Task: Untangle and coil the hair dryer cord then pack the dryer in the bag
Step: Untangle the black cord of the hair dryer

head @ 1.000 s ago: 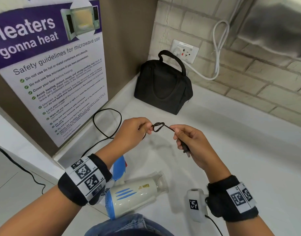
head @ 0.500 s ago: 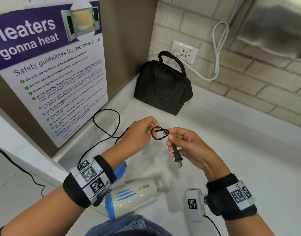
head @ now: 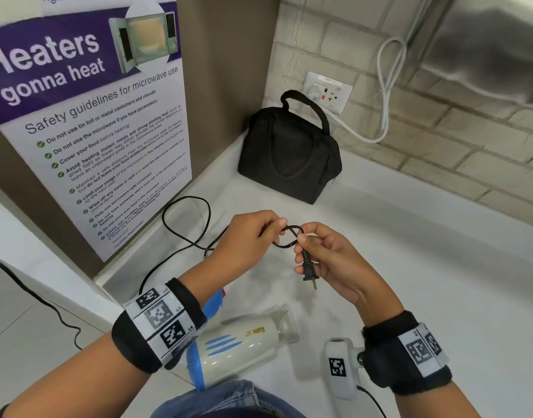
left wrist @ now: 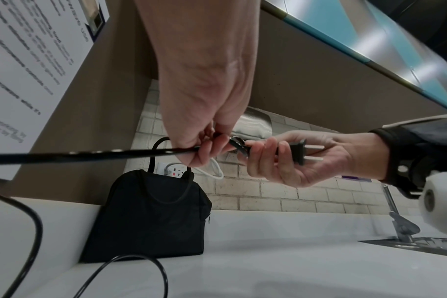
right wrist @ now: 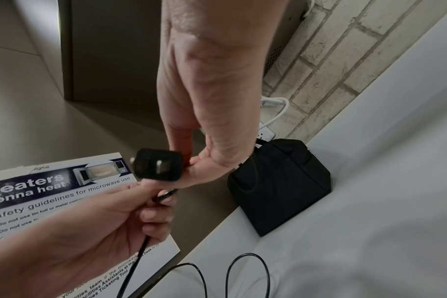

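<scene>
plug swung down, cord knot loosened

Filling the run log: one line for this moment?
left hand grips cord | right hand pinches cord by plug | bag shut

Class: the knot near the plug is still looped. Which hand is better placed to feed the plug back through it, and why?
Right hand: it already pinches the cord just above the plug. The left hand holds the loop.
</scene>
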